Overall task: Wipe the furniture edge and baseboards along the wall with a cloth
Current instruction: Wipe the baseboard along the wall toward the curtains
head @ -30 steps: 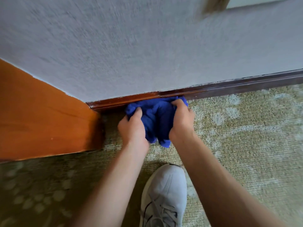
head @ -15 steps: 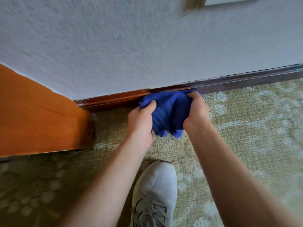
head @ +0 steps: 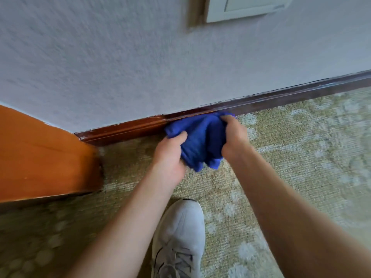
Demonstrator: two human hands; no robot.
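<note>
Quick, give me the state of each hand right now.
Left hand: closed, grip on the blue cloth at the baseboard.
Right hand: closed, grip on the same cloth.

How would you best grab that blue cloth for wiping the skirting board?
By its two bunched ends, from the carpet side, as the left hand and right hand do: the blue cloth is a soft wad, so its middle stays free against the baseboard.
</note>
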